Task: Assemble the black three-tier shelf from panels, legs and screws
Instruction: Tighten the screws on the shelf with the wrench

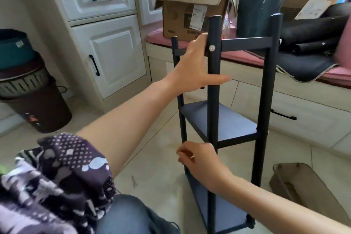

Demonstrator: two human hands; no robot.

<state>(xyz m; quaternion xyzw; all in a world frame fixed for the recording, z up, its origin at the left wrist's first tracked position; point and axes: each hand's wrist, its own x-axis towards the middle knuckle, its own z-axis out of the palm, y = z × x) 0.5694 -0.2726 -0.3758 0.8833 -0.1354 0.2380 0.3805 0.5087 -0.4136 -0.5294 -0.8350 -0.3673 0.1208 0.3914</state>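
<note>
Upright, matte black shelf [226, 119]; left hand [191, 66] grips round leg [213, 81].

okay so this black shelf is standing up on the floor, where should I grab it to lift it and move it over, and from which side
Probably best to grip two upright legs just under the top panel, coming from the front, where you kneel. The shelf stands upright and narrow, so a high hold on the near left leg and near right leg should keep it from tipping. Your left hand already holds that near left leg below its screw.

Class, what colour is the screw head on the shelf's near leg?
Silver, on the black metal leg: the round screw head, head view.
</note>
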